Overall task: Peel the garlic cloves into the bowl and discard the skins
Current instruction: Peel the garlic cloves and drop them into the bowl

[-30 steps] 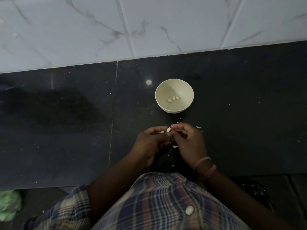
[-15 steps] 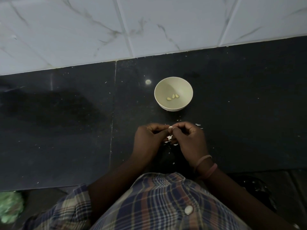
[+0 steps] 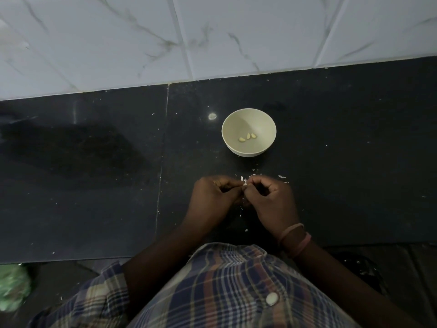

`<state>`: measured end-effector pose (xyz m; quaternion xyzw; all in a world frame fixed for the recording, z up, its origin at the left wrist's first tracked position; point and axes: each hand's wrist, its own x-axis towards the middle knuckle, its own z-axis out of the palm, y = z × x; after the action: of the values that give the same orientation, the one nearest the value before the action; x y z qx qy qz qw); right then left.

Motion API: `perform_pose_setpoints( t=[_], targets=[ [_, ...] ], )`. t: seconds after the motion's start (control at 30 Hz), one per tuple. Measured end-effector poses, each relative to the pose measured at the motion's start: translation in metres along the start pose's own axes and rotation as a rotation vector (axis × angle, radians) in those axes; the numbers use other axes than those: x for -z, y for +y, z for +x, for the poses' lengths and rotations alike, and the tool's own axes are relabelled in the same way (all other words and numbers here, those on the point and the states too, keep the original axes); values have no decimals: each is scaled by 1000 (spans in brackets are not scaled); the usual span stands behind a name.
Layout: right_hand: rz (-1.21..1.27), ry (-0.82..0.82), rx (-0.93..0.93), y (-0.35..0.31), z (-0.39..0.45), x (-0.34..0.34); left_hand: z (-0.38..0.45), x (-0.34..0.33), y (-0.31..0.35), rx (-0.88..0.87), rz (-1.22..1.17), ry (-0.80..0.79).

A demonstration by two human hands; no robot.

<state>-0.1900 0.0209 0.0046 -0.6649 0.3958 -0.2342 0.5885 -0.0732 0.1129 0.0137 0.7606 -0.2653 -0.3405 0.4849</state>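
A cream bowl (image 3: pixel 248 150) stands on the black counter and holds three peeled garlic cloves (image 3: pixel 247 137). Just in front of it my left hand (image 3: pixel 212 197) and my right hand (image 3: pixel 272 200) meet fingertip to fingertip, both pinching a small garlic clove (image 3: pixel 245 184) of which only a pale tip shows. White bits of skin (image 3: pixel 281 177) lie on the counter beside and under my hands.
The black counter (image 3: pixel 94 185) runs left and right, with a white marble-tiled wall (image 3: pixel 212 39) behind it. A green bundle (image 3: pixel 13 290) lies below the counter edge at the lower left. Specks of skin dot the dark floor (image 3: pixel 361 268) at the lower right.
My hands have stayed together in front of the bowl, with the fingers working slightly at the clove. The bowl and its three cloves are unchanged.
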Motion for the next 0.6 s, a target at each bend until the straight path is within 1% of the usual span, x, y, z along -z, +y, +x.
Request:
perform_pose_setpoints(
  t=[0.27,0.47,0.6],
  targets=[
    [-56,-21,-4,-3,-3,-3,1,4,-6,-16,-9,-25],
    [14,-50,-69,-9,-3,-4,3,10,-5,-9,-42,-74],
    [8,-54,-58,-11,-3,-5,6,12,-7,4,-42,-106]
  ],
)
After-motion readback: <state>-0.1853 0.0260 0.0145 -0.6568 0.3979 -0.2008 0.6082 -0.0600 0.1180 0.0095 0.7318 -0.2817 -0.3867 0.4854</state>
